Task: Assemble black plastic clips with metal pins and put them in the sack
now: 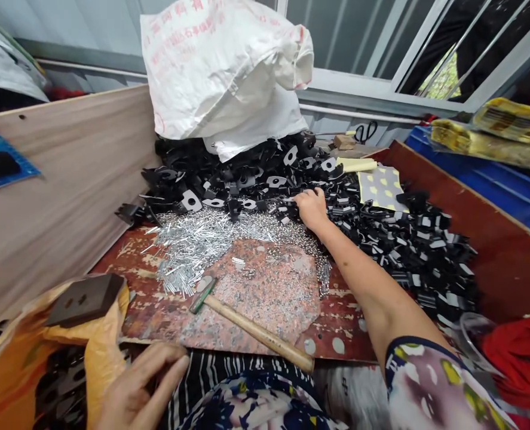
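My right hand reaches far forward into a heap of black metal brackets, fingers curled down among the pieces; what they hold is hidden. My left hand rests low by my lap, fingers stretched and empty, touching the edge of an orange bag that holds more black parts. A pile of small silver pins lies between the hands. A wooden-handled hammer lies on a speckled granite slab.
A white woven sack leans over the bracket heap at the back. A wooden panel walls the left side, a reddish board the right. Blue crate, yellow packets, scissors and red cloth sit right.
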### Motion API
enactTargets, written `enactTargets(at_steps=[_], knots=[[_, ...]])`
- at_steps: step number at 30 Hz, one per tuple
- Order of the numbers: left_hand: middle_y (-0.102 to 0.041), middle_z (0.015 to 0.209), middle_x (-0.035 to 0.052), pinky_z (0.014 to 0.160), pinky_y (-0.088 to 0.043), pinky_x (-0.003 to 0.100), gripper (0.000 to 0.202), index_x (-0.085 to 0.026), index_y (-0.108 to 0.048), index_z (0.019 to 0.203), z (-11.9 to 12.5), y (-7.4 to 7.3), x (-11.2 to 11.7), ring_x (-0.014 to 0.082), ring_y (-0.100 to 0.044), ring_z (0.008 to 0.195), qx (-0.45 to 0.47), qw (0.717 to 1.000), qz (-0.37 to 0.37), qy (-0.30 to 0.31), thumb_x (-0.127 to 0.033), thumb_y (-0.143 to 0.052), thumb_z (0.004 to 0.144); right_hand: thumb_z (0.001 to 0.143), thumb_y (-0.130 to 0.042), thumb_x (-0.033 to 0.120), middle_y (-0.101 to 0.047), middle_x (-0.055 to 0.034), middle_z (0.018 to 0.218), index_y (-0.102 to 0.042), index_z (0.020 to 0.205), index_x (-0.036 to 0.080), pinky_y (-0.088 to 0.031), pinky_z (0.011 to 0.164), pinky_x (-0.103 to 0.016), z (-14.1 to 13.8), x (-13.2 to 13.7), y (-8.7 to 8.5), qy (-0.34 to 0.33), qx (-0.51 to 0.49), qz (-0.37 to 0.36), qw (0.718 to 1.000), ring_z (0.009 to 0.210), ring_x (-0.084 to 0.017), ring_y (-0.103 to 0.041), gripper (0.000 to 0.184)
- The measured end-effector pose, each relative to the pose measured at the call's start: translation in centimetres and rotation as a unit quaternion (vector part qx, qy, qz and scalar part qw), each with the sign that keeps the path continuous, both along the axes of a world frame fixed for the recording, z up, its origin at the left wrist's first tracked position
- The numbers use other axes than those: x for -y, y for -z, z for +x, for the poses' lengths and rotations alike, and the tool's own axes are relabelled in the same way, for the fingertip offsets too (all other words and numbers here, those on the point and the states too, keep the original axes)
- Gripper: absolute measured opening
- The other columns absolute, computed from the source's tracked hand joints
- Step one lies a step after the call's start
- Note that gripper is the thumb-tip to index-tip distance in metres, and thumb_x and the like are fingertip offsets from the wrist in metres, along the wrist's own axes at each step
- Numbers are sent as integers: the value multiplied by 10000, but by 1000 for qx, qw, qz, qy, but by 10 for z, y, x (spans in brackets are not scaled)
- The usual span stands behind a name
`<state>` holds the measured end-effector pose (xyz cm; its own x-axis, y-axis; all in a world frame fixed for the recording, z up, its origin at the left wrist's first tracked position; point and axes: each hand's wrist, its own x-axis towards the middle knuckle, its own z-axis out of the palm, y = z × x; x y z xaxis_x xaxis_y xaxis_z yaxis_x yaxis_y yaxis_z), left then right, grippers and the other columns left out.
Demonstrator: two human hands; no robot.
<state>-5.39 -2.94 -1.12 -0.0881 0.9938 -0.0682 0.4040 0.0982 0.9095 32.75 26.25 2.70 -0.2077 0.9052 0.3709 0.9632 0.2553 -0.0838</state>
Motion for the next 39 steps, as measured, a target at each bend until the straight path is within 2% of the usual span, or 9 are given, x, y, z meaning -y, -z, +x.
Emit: enactTargets(at_steps=[4, 9, 12, 15, 18, 20, 23, 30, 39], knots=[[-679, 744, 42, 680, -507, 290, 308, -247, -726, 769, 35, -13, -15, 242, -608, 733, 135, 988, -74, 25, -549, -787, 776, 1043, -446, 216, -719, -84, 1250, -694, 1252, 208, -372, 1016, -482, -13, 47, -1, -14, -74, 39, 996, 1149, -252, -558, 324], [-748, 1080, 106, 542, -537, 333, 665, -325, -638, 1331, 57, -25, -46, 273, -662, 756, 385, 898, -213, 19, -658, -746, 765, 1032, -491, 221, -776, 23, 1155, -731, 1177, 286, -525, 954, -375, -67, 166, 23, -340, -245, -37, 907, 1067, -146, -673, 288], [-763, 1082, 88, 479, -506, 327, 607, -319, -697, 1260, 70, -29, -49, 205, -610, 586, 388, 877, -283, 3, -624, -791, 743, 1001, -600, 292, -780, 30, 1178, -748, 1144, 291, -539, 916, -368, -86, 214, 42, -420, -206, -67, 881, 1023, -150, -680, 206], [-785, 1091, 82, 480, -494, 335, 474, -303, -768, 1096, 78, -32, -42, 263, -674, 679, 359, 892, -273, -17, -545, -848, 697, 980, -642, 343, -774, -21, 1199, -730, 1197, 256, -541, 920, -368, -61, 229, 49, -318, -209, -43, 924, 1050, -164, -681, 250], [-782, 1185, 99, 561, -555, 386, 425, -289, -815, 996, 79, -36, -37, 365, -707, 924, 362, 897, -252, -19, -611, -794, 720, 1013, -556, 296, -785, -48, 1105, -732, 1165, 237, -537, 889, -325, 5, 224, 41, -4, -172, -18, 985, 999, -164, -704, 239], [-773, 1227, 95, 570, -562, 370, 419, -271, -835, 968, 78, -38, -36, 360, -698, 963, 360, 898, -252, -21, -621, -768, 748, 1034, -502, 292, -775, -90, 1076, -720, 1145, 204, -507, 853, -319, 50, 219, 37, 201, -109, -13, 974, 963, -191, -708, 261], [-785, 1188, 101, 572, -571, 351, 416, -247, -843, 949, 78, -35, -34, 347, -700, 950, 346, 900, -264, -25, -580, -834, 700, 1008, -550, 370, -741, -195, 926, -690, 1082, 93, -447, 781, -354, 92, 212, 45, 303, -76, -7, 950, 868, -270, -691, 319], [-819, 1053, 89, 778, -632, 397, 427, -224, -828, 921, 76, -20, -23, 353, -737, 1024, 384, 875, -287, -65, -503, -927, 613, 948, -565, 268, -712, -150, 1018, -660, 1131, 135, -427, 853, -366, 99, 206, 75, 262, -87, 19, 961, 952, -267, -643, 246], [-704, 1290, 112, 932, -568, 387, 330, -211, -782, 770, 80, -23, -17, 378, -562, 1318, 271, 930, -250, 12, -514, -872, 677, 910, -439, 59, -692, -83, 1034, -734, 1152, 229, -501, 899, -420, 6, 235, 26, -29, -266, 59, 962, 1022, -241, -608, 418]])
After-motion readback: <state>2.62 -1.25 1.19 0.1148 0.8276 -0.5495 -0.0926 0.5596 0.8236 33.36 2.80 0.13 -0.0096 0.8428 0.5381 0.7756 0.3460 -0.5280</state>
